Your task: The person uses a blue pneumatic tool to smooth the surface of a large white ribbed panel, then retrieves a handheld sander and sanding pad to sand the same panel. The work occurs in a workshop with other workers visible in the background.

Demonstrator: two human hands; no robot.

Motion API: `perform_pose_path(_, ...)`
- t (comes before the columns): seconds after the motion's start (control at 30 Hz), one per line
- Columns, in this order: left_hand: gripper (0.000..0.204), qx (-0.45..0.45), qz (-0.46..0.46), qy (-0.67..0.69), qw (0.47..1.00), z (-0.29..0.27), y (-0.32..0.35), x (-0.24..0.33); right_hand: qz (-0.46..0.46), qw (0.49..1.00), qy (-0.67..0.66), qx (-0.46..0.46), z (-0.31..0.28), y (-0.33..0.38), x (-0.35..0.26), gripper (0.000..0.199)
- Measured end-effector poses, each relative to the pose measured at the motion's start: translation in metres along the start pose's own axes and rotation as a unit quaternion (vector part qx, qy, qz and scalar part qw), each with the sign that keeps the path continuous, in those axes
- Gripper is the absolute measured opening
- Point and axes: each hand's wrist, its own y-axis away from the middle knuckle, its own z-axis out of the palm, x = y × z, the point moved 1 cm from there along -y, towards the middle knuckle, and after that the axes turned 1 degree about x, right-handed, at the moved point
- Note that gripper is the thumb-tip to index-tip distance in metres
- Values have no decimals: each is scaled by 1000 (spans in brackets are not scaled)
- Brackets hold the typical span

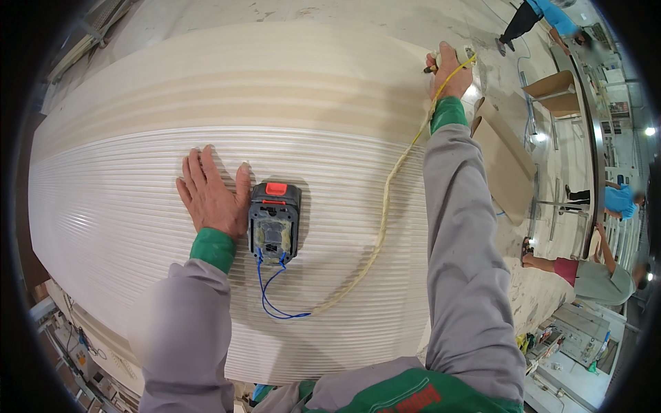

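My left hand [213, 193] lies flat with fingers spread on a ribbed cream-white panel [138, 227]. Close to its thumb, a black-and-red battery pack [275, 219] rests on the ribs. Two blue wires [264, 296] leave the pack and join a yellowish wrapped cable [385, 220], which curves up along my right forearm. At the panel's far right corner, my right hand [452, 74] is closed round a small pale object with a dark tip [432, 69]. The cable reaches this hand, its yellow end looping past the knuckles. My fingers hide most of the held object.
Brown cardboard sheets [506, 162] lie on the floor beyond the panel's right edge, with an open cardboard box [554, 93] farther off. Several people, one in a blue shirt [556, 17], are along a long table at the right. Machinery [578, 337] stands at the lower right.
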Motion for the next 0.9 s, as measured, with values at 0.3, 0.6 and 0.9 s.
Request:
perform_pose_path(0.3, 82, -6, -3, 7, 1000, 0, 0, 0, -48, 996, -78, -15, 11, -22, 5, 27)
perform_pose_path(0.6, 81, 11, -2, -20, 1000, 3, 1, -2, -38, 998, -30, -31, 22, -41, -1, 27)
perform_pose_path(0.9, 80, -2, -10, -25, 1000, -2, 0, 2, -119, 978, -165, 37, 12, -18, -30, 19)
